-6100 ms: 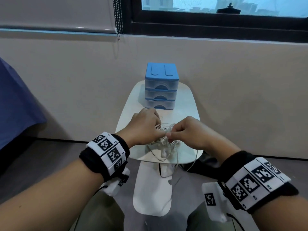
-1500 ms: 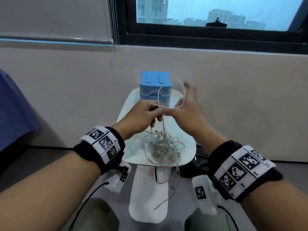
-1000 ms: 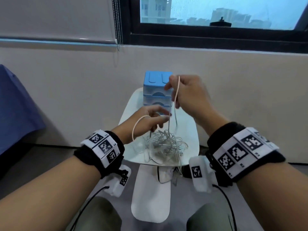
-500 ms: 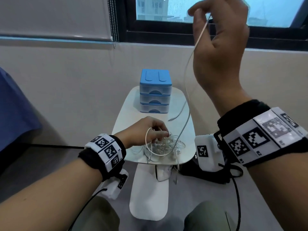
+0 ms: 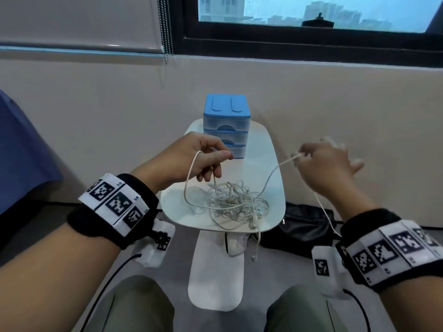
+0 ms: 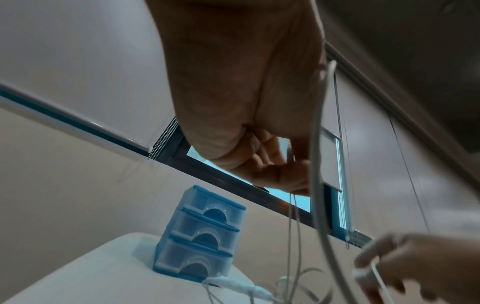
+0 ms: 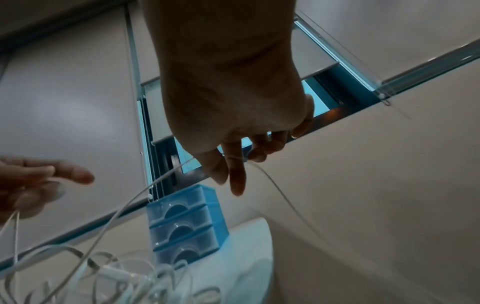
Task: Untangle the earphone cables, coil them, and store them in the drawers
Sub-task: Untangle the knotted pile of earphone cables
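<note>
The tangled heap of thin white earphone cables (image 5: 233,202) lay on the near part of the small white oval desk (image 5: 275,188), a few strands spilling over its front edge toward the floor. The left hand (image 5: 194,159) hovered above the heap, its grip closed in a pinch of thumb and fingers on a loop of cable, probably to anchor the knot while a strand was drawn out. The right hand (image 5: 323,164), off to the right of the desk, pinched one white strand (image 5: 280,165) that ran from the heap up to its fingers and trailed down past the wrist, apparently to work that length free. Behind the heap stood the blue three-tier plastic drawer unit (image 5: 226,125), all its drawers shut, so coiling and storing had not begun.
</note>
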`<state>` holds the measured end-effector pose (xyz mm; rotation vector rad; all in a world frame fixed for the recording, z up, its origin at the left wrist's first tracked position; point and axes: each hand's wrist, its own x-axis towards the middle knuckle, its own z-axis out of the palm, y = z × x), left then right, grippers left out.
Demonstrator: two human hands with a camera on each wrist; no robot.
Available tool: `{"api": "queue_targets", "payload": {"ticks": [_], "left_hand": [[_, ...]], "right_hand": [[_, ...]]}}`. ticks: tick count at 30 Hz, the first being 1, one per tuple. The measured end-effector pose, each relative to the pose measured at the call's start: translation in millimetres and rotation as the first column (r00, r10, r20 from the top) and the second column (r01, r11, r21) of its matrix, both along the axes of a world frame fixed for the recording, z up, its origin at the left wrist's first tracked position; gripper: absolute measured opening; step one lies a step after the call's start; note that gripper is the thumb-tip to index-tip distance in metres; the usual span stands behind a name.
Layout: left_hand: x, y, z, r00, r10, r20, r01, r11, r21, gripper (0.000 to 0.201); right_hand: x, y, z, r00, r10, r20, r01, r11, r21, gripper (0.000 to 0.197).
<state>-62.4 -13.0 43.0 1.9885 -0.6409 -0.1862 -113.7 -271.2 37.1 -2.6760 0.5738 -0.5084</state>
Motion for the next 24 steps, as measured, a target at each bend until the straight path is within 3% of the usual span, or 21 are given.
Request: {"api": "queue_targets", "payload": {"ticks": [2,5,7,8,9,11,14,17,19,20,24], "left_hand": [[-5,0,0,1.000,-0.024,-0.019,0.023,0.999,-0.044,0.017],[-10,0,-1,0.988,-0.125,-0.088,0.119,0.990,-0.076,0.041],[-13,-3,0,0.975,-0.190,-0.114,0.180,0.979,-0.092,0.053],[-13,-5,1,0.972,-0.209,-0.111,0.199,0.976,-0.093,0.057],[-13,-9,3,0.971,-0.217,-0.101,0.208,0.974,-0.092,0.059],[-14,-16,6,0.976,-0.208,-0.071,0.200,0.975,-0.100,0.058],[-15,-28,8,0.980,-0.201,-0.010,0.200,0.977,-0.078,0.056],[-13,-33,6,0.976,-0.215,0.028,0.216,0.976,-0.034,0.055],[-11,-34,3,0.975,-0.216,0.043,0.217,0.976,-0.009,0.053],[-11,-33,3,0.976,-0.213,0.053,0.213,0.977,-0.004,0.050],[-3,-20,-1,0.978,-0.107,0.176,0.117,0.992,-0.046,0.033]], "right_hand": [[-3,-3,-20,0.983,-0.029,-0.182,0.032,0.999,0.014,0.021],[-7,-5,-39,0.895,-0.032,-0.444,0.000,0.997,-0.073,0.018],[-4,-5,-45,0.905,0.068,-0.420,-0.074,0.997,0.003,0.011],[-2,-2,-44,0.932,0.178,-0.314,-0.137,0.979,0.148,0.014],[-1,3,-40,0.950,0.271,-0.153,-0.207,0.917,0.340,0.018],[-1,18,-26,0.931,0.353,0.092,-0.316,0.655,0.686,0.006],[0,39,-12,0.845,0.528,0.080,-0.261,0.278,0.924,0.053],[8,53,-17,0.777,0.625,0.077,-0.134,0.045,0.990,0.064],[11,56,-21,0.777,0.627,0.051,-0.089,0.030,0.996,0.051],[11,55,-22,0.775,0.631,0.030,-0.087,0.060,0.994,0.042],[9,48,-23,0.765,0.641,-0.057,-0.144,0.257,0.956,0.017]]}}
